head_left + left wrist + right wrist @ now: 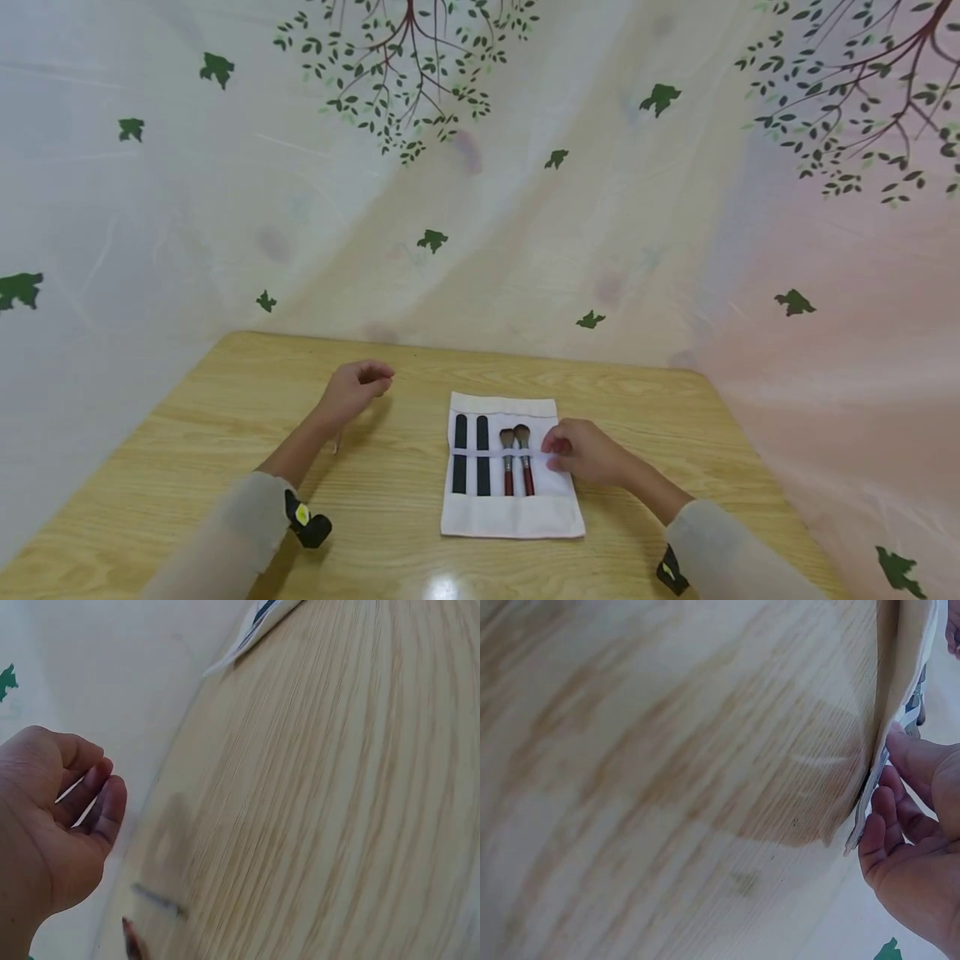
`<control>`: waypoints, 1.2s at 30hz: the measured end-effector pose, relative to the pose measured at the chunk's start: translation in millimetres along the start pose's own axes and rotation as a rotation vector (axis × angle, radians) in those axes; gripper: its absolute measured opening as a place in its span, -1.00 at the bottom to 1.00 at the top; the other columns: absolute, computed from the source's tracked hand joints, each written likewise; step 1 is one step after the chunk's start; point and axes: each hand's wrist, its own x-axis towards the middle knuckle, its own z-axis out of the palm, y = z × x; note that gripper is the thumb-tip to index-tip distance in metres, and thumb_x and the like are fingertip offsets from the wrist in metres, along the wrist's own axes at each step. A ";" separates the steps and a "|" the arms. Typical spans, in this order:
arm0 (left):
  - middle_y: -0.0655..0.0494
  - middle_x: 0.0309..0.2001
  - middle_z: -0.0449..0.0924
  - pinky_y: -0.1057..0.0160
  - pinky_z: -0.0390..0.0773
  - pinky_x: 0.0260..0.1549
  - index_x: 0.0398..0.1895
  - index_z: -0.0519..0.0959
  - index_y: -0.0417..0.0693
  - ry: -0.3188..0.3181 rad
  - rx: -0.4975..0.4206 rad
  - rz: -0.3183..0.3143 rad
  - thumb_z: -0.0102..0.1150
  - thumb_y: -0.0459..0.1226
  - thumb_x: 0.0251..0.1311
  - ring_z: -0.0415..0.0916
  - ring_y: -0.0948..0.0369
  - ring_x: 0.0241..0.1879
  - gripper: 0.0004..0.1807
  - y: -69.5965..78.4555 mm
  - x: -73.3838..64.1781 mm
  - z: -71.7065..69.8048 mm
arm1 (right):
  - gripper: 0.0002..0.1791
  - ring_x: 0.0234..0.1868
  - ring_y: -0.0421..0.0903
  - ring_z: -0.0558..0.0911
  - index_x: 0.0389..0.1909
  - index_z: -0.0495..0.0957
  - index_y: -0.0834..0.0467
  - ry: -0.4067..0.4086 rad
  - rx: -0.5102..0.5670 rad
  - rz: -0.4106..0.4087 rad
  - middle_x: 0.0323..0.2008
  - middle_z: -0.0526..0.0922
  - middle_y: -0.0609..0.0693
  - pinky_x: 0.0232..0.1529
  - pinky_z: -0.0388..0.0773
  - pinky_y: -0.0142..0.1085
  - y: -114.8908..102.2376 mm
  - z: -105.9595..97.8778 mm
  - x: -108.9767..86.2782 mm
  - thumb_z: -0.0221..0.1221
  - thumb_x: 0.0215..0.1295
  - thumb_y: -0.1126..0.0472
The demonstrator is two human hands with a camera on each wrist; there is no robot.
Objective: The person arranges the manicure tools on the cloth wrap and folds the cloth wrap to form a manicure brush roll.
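Note:
A white cloth brush pouch (513, 518) lies unfolded on the wooden table (390, 517). Under its strap are two long black strips (460, 475) on the left and two makeup brushes (522, 450) with red handles on the right. My right hand (588, 452) holds the pouch's right edge, thumb and fingertips at the cloth; the right wrist view shows the fingers (891, 817) bent along this edge. Left of the pouch, my left hand (356, 393) hovers over the table with loosely curled fingers and nothing in them.
A small clear item (335, 443) shows beside the left wrist. A dark reddish tip (132, 941) at the left wrist view's bottom is too blurred to name. A pale curtain (480, 275) with printed leaves hangs behind the table's far edge.

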 end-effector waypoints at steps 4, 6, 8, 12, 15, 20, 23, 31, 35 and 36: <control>-0.22 -0.02 0.66 0.22 0.64 -0.17 0.09 0.59 -0.38 -0.016 0.098 -0.046 0.17 -0.31 0.47 0.60 -0.04 -0.07 -0.70 -7.1 -2.1 -20.6 | -0.91 -0.33 -0.25 0.50 -0.24 0.64 0.12 -0.011 0.010 0.024 -0.38 0.56 -0.16 -0.26 0.53 -0.33 -1.8 -0.7 0.3 0.35 0.31 0.33; -0.18 -0.03 0.66 0.23 0.62 -0.20 0.10 0.59 -0.35 -0.017 0.143 -0.067 0.16 -0.29 0.47 0.60 -0.03 -0.07 -0.70 -11.3 -3.2 -29.7 | -0.90 -0.33 -0.25 0.50 -0.24 0.63 0.11 -0.017 0.014 0.031 -0.38 0.56 -0.16 -0.26 0.52 -0.34 -2.2 -0.7 0.8 0.35 0.31 0.33; -0.17 -0.03 0.66 0.22 0.61 -0.22 0.09 0.60 -0.32 -0.018 0.190 -0.075 0.16 -0.30 0.46 0.59 -0.03 -0.07 -0.71 -15.5 -4.3 -37.4 | -0.90 -0.33 -0.26 0.50 -0.24 0.63 0.13 -0.017 0.021 0.027 -0.38 0.56 -0.16 -0.27 0.52 -0.34 -2.6 -1.2 1.0 0.35 0.31 0.33; -0.15 -0.08 0.67 0.23 0.59 -0.28 0.03 0.61 -0.34 -0.024 0.270 -0.092 0.19 -0.34 0.39 0.59 0.01 -0.11 -0.74 -20.5 -6.8 -47.5 | -0.90 -0.33 -0.26 0.50 -0.24 0.62 0.15 -0.018 0.036 0.021 -0.38 0.56 -0.15 -0.28 0.51 -0.34 -2.2 -1.1 1.3 0.36 0.30 0.33; -0.16 -0.17 0.66 0.24 0.59 -0.34 -0.02 0.60 -0.39 -0.043 0.297 -0.124 0.23 -0.38 0.30 0.59 0.05 -0.21 -0.74 -20.3 -8.1 -50.5 | -0.90 -0.34 -0.25 0.49 -0.25 0.62 0.16 -0.020 0.042 0.024 -0.39 0.56 -0.14 -0.29 0.50 -0.34 -1.8 -0.9 1.4 0.37 0.30 0.33; -0.12 -0.26 0.66 0.19 0.61 -0.33 -0.07 0.61 -0.42 -0.081 0.363 -0.125 0.33 -0.41 0.15 0.59 0.08 -0.27 -0.70 -16.4 -7.7 -48.9 | -0.89 -0.34 -0.25 0.49 -0.25 0.62 0.15 -0.021 0.036 0.031 -0.38 0.56 -0.15 -0.29 0.50 -0.35 -0.6 -0.8 0.9 0.37 0.29 0.33; -0.09 -0.28 0.68 0.13 0.64 -0.27 -0.10 0.62 -0.41 -0.107 0.415 -0.082 0.39 -0.42 0.11 0.62 0.07 -0.27 -0.70 -15.8 -6.5 -45.6 | -0.89 -0.33 -0.25 0.49 -0.24 0.62 0.15 -0.022 0.035 0.036 -0.38 0.56 -0.15 -0.29 0.50 -0.35 -0.3 -0.9 0.8 0.37 0.29 0.33; -0.03 -0.34 0.71 0.16 0.64 -0.29 -0.12 0.64 -0.41 -0.146 0.459 0.037 0.31 -0.52 0.09 0.66 0.10 -0.30 -0.75 -18.9 -4.2 -35.9 | -0.90 -0.34 -0.22 0.49 -0.24 0.62 0.18 -0.019 0.065 0.045 -0.39 0.55 -0.12 -0.30 0.49 -0.35 -2.3 -2.5 0.3 0.36 0.30 0.33; -0.04 -0.32 0.70 0.11 0.65 -0.23 -0.15 0.63 -0.41 -0.182 0.474 0.091 0.26 -0.52 0.15 0.65 0.08 -0.26 -0.81 -17.3 -5.1 -31.4 | -0.90 -0.34 -0.23 0.49 -0.23 0.62 0.18 -0.021 0.065 0.044 -0.39 0.56 -0.13 -0.30 0.49 -0.35 -1.1 -2.3 0.0 0.36 0.31 0.33; -0.03 -0.31 0.69 0.09 0.65 -0.20 -0.15 0.63 -0.40 -0.193 0.477 0.096 0.26 -0.51 0.18 0.65 0.07 -0.25 -0.82 -16.5 -5.3 -30.6 | -0.90 -0.34 -0.23 0.49 -0.23 0.63 0.18 -0.021 0.064 0.042 -0.39 0.56 -0.13 -0.30 0.49 -0.35 -0.7 -2.2 0.0 0.36 0.31 0.33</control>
